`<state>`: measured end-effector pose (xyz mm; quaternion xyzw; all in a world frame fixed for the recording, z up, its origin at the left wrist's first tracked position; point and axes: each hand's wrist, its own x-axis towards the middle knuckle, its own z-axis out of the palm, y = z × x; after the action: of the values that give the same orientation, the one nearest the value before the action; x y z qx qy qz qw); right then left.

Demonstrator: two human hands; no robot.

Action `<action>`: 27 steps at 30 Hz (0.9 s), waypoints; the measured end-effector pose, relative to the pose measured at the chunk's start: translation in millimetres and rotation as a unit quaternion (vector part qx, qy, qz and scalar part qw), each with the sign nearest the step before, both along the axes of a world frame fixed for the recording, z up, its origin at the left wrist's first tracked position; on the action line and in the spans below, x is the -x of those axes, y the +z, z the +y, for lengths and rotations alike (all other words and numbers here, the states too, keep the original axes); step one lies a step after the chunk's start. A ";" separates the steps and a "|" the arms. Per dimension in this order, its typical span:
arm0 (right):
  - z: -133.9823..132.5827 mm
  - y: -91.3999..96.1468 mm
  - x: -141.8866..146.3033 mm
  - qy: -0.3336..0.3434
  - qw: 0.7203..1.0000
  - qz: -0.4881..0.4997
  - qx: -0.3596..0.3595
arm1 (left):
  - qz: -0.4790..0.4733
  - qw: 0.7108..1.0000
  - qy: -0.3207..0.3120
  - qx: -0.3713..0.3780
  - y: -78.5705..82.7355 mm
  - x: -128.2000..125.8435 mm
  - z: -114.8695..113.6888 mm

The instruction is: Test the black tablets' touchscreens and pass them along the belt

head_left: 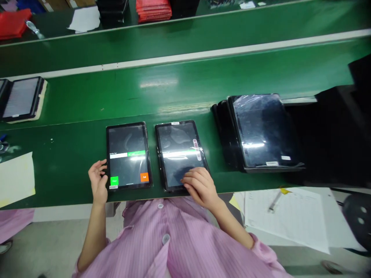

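Two tablets lie side by side on the green bench in front of me. The left tablet [127,166] is lit, with a white and green bar across the screen, a green button and an orange button marked "Fail". My left hand [99,177] is at its lower left edge, fingers apart and loosely bent, holding nothing; whether it touches the edge I cannot tell. On the right tablet [176,166] there is a pale bar and a small pinkish panel. Over its lower right corner rests my right hand [201,187], fingers loosely extended and gripping nothing; fingertip contact is unclear.
A stack of dark tablets [261,131] stands to the right, beside a large black shape [324,139]. At far left are another tablet stack [23,98] and a paper sheet [17,179]. Papers [286,220] with a pen lie below right. Red packets [153,9] sit on the back shelf.
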<state>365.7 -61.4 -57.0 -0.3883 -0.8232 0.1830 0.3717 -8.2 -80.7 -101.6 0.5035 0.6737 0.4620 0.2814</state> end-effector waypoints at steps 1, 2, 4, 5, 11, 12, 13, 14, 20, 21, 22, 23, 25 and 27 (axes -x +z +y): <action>-0.7 1.8 1.3 -0.016 0.998 0.052 0.035 | -0.008 1.000 0.019 -0.004 0.3 -0.1 0.8; -1.5 3.7 2.2 -0.035 0.992 0.102 0.070 | -0.012 1.000 0.026 -0.006 0.6 0.1 1.3; -2.7 7.4 2.3 -0.061 0.978 0.160 0.118 | 0.004 1.000 0.010 -0.008 0.7 1.1 0.8; -3.0 9.0 1.5 -0.059 0.978 0.161 0.122 | 0.021 1.000 -0.008 -0.007 0.2 2.1 -0.2; -1.6 12.6 -4.4 0.019 0.999 0.008 0.029 | 0.068 0.995 -0.071 0.008 -4.9 23.4 0.3; -1.6 12.0 -3.9 0.033 0.999 -0.006 0.018 | 0.058 0.996 -0.072 -0.003 -1.9 27.4 4.5; -1.7 11.2 -2.7 0.048 0.999 -0.015 0.008 | 0.057 0.995 -0.075 -0.013 3.6 29.8 10.5; -1.9 10.3 -1.1 0.062 0.998 -0.022 -0.001 | 0.076 0.993 -0.085 -0.016 11.8 30.0 18.3; 7.8 17.5 1.0 0.126 0.984 -0.122 -0.029 | 0.387 0.883 -0.264 0.038 82.0 -18.1 92.5; 14.0 20.2 -2.5 0.121 0.985 -0.121 -0.032 | 0.411 0.861 -0.297 0.034 89.3 -29.8 107.2; 22.4 22.1 -6.9 0.100 0.989 -0.108 -0.034 | 0.426 0.843 -0.326 0.028 94.1 -40.8 121.8; 33.1 22.6 -11.8 0.060 0.994 -0.086 -0.032 | 0.436 0.829 -0.350 0.024 96.7 -50.6 135.6; 60.9 17.2 -20.8 -0.064 0.998 -0.017 -0.010 | 0.442 0.810 -0.384 0.028 97.2 -65.7 159.6; 93.4 2.7 -27.0 -0.200 0.976 0.071 0.040 | 0.440 0.801 -0.404 0.044 94.7 -74.3 176.2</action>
<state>392.6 32.0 -54.3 -0.5454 -0.6925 0.1647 0.4426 66.2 95.5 -6.9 0.8663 0.4803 0.0050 0.1374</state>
